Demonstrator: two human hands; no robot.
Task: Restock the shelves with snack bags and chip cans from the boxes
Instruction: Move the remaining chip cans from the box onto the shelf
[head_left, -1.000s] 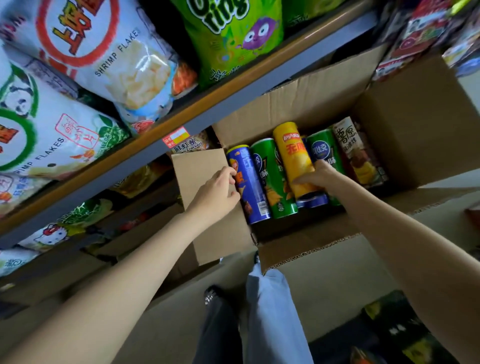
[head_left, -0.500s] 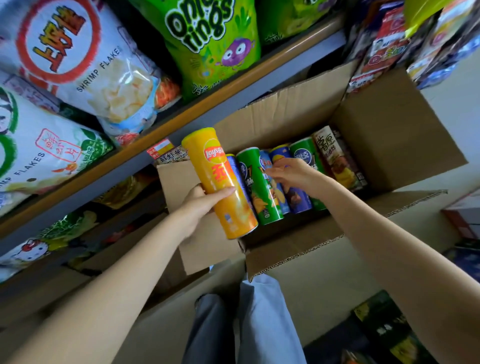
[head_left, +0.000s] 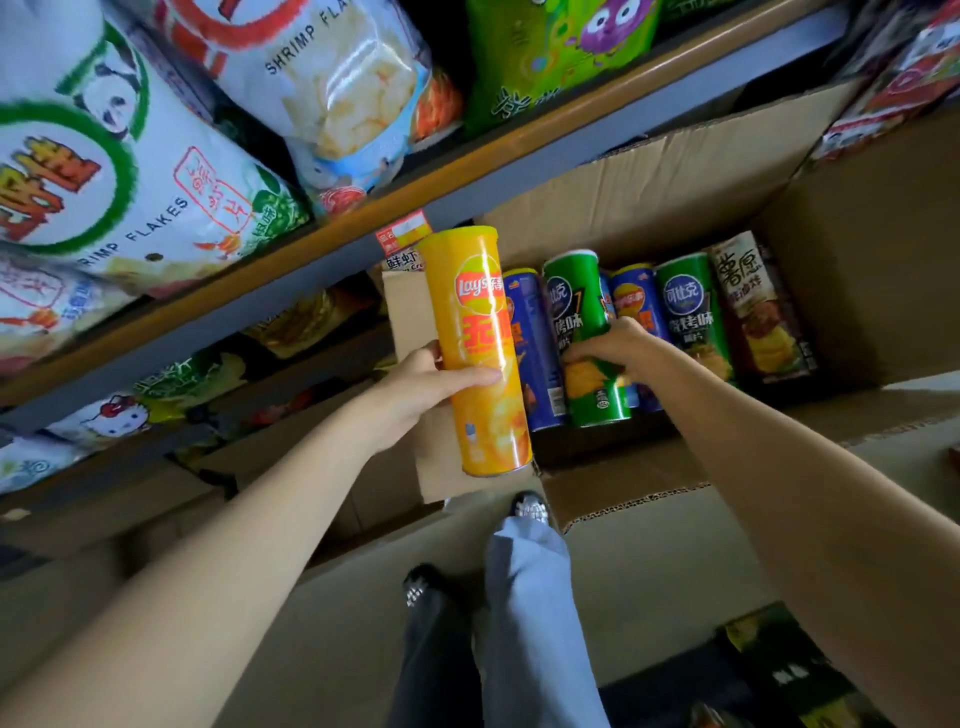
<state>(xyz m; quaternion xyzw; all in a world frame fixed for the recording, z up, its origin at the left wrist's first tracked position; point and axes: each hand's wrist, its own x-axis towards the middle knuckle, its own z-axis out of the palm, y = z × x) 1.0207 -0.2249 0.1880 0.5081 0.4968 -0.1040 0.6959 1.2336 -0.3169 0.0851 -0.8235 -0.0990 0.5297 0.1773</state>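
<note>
My left hand (head_left: 421, 387) grips a yellow Lay's chip can (head_left: 475, 353), held upright in front of the open cardboard box (head_left: 878, 270). Inside the box several cans lie side by side. My right hand (head_left: 613, 348) curls round a green chip can (head_left: 584, 338) and has its top end raised above the others. A blue can (head_left: 530, 338) lies to its left. To the right are another blue can (head_left: 636, 301), a second green can (head_left: 693, 312) and a white-brown can (head_left: 758, 312).
Shelves (head_left: 363, 218) run on the left, filled with shrimp flakes bags (head_left: 130, 171) above and more snack bags (head_left: 109, 415) below. A green onion-rings bag (head_left: 545, 57) sits on the upper shelf. More packets (head_left: 904, 78) stand past the box. My legs and shoes (head_left: 530, 512) are below.
The yellow can passed from my right hand to my left and was lifted out of the box. My right hand then closed on the green can and tilted its top end up.
</note>
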